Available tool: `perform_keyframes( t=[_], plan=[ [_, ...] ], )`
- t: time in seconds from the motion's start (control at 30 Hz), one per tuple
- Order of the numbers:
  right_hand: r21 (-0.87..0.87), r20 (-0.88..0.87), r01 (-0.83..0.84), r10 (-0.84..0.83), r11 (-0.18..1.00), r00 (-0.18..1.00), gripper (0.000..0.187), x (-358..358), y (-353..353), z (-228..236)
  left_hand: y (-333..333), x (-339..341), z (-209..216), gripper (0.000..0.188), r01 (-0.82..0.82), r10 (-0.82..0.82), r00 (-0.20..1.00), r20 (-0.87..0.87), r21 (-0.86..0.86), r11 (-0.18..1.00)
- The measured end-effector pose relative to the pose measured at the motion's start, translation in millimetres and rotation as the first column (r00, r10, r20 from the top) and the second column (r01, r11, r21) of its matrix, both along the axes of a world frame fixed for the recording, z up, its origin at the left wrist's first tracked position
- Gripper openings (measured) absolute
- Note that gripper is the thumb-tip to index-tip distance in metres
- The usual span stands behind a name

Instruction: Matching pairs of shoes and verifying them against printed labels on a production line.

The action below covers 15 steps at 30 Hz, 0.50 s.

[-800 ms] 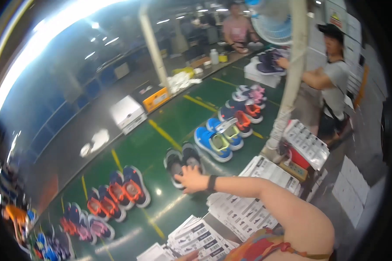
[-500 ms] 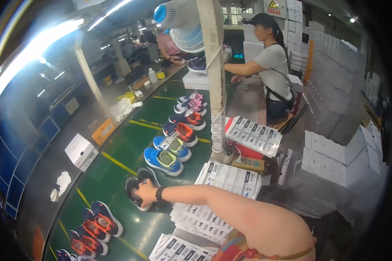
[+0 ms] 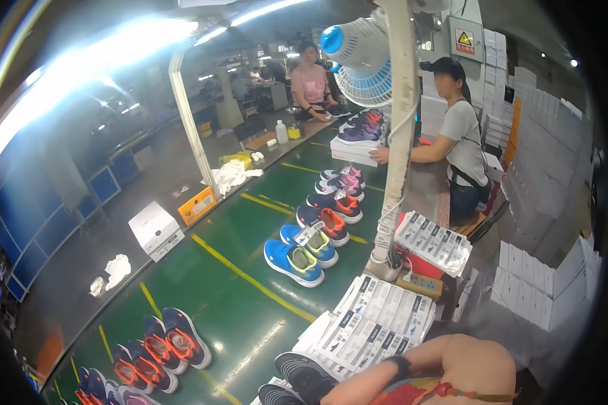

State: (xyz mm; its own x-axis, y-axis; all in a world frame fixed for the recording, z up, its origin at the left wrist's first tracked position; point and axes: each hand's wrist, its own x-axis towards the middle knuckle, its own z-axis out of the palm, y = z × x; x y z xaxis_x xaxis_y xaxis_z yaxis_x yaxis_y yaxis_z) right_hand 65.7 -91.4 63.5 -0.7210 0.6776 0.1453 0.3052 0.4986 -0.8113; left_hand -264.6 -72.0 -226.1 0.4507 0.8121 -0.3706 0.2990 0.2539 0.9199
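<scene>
A pair of black sneakers (image 3: pixel 309 378) is tilted up at the lower edge, over the near end of the stacked sheets, with grooved dark soles showing. My right hand (image 3: pixel 361 386), below a dark wristband, reaches to these shoes and grips them; its fingertips are cut off by the frame. My left hand is out of view. Beyond the shoes lie printed label sheets (image 3: pixel 378 317) in overlapping piles. A pair of blue sneakers (image 3: pixel 294 263) with yellow-green linings and a tag rests farther up the green table.
The green conveyor-like table (image 3: pixel 230 317) has yellow stripes. Navy-and-orange sneakers (image 3: pixel 186 337) stand at the left, others farther up. A white post (image 3: pixel 395 135) with a fan (image 3: pixel 361 61) rises beside a power strip (image 3: pixel 419 285). Two co-workers stand beyond; white boxes (image 3: pixel 527 270) are stacked right.
My right hand has drawn back toward me with the black sneakers, lifting them off the green table and tipping their soles up. The view has shifted, and the far co-worker now shows more fully.
</scene>
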Motion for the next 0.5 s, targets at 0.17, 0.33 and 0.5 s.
perform_keyframes(
  t=[0.17, 0.33, 0.5],
  plan=[
    [0.106, -0.237, 0.413, -0.380, 0.905, 0.894, 0.023, 86.4, 5.9, 167.3, 9.7, 49.1, 230.1, 0.070, 0.061, -0.067, 0.982, -0.175, -0.044, 0.997],
    [0.038, -0.173, 0.359, -0.347, 0.933, 0.922, 0.020, 84.3, 23.9, 179.7, 21.5, 46.4, 215.4, 0.078, 0.381, -0.216, 0.899, -0.381, 0.437, 0.815],
    [-0.036, -0.187, 0.196, -0.199, 0.980, 0.962, 0.016, 51.4, 69.6, 151.2, 4.9, 59.2, 227.8, 0.077, 0.308, -0.056, 0.865, -0.498, 0.439, 0.844]
  ],
)
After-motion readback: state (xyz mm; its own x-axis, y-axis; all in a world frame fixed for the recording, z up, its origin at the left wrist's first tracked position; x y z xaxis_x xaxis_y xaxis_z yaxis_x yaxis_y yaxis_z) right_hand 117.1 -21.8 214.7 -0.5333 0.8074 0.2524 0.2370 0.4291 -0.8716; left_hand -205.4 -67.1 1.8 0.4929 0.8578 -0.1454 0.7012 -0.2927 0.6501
